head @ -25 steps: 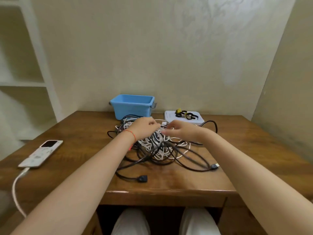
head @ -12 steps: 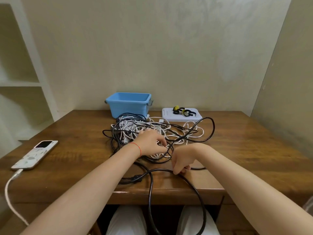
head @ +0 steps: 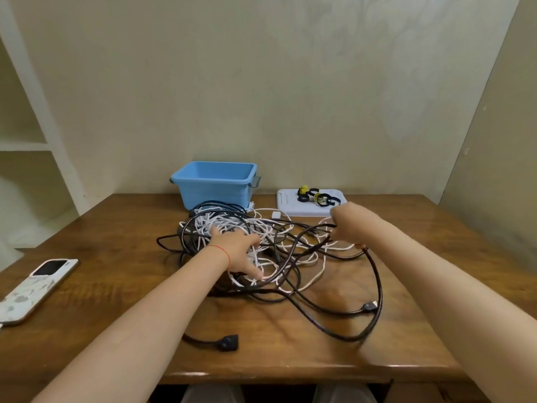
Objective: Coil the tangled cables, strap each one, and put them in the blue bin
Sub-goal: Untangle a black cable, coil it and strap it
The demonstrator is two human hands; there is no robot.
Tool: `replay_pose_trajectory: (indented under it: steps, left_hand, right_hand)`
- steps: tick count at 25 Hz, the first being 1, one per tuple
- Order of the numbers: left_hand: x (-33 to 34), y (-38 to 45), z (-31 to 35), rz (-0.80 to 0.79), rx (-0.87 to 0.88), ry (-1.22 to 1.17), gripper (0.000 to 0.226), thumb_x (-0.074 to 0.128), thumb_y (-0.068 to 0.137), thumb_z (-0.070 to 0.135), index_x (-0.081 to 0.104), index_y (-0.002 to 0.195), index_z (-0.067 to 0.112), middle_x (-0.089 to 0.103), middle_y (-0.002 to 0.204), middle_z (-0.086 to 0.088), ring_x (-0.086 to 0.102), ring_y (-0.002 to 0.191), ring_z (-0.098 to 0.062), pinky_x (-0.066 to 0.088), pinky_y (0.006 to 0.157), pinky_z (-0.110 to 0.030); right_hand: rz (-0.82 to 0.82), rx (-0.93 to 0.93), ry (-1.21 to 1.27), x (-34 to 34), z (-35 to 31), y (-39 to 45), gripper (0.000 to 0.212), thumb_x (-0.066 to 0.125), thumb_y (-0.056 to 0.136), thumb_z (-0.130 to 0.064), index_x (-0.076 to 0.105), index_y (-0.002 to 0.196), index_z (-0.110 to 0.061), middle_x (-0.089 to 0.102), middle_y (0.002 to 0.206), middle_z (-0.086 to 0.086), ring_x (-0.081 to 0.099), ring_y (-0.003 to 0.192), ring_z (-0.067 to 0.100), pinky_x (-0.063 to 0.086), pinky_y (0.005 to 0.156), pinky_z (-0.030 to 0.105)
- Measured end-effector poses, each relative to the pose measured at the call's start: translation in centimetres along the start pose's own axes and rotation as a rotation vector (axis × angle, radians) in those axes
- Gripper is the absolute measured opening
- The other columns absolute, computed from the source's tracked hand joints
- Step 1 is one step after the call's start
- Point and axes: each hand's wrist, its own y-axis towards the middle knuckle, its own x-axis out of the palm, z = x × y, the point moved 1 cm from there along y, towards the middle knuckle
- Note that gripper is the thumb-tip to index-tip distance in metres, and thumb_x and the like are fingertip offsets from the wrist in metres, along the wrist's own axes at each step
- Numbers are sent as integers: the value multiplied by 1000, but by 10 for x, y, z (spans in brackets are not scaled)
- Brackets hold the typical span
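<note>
Cables (head: 261, 242) lie tangled mid-table, just in front of blue bin (head: 213, 183). Left hand (head: 236, 251) presses flat on pile, fingers spread w/ thumb out. Right hand (head: 347, 225) is fisted round a black cable (head: 374, 274), lifted off table (head: 87, 286).

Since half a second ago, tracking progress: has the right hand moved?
Yes. The right hand went from the table's near edge back toward the white tray, gripping black cable.

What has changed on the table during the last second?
The right hand pulled a black cable toward the table's near edge, then swung right, gripping it. The left hand stays pressing the tangled cables. The blue bin and phone stayed.
</note>
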Motion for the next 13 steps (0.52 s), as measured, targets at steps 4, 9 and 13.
replay_pose_trajectory:
  steps: [4,9,13]
  left_hand:
    - [2,16,-29,106,-132,43,70,59,79,72,43,135,33,56,130,0,57,119,-26,15,113,-61]
    - [-15,22,-32,-38,-225,101,63,55,90,59,40,143,30,54,139,-3,51,127,-27,24,112,-56]
    - [-56,7,0,190,-87,174,43,45,98,50,52,133,26,62,126,-4,58,114,-27,45,85,-40]
  right_hand:
    - [297,115,192,13,23,29,12,53,93,-16,50,99,-7,62,95,16,52,77,31,38,60,33]
    - [297,91,245,19,10,47,23,44,92,-4,60,109,-8,61,109,16,59,93,34,52,74,38]
    - [255,-37,346,20,-23,48,28,51,94,-9,58,119,-18,49,124,5,57,97,27,50,76,37]
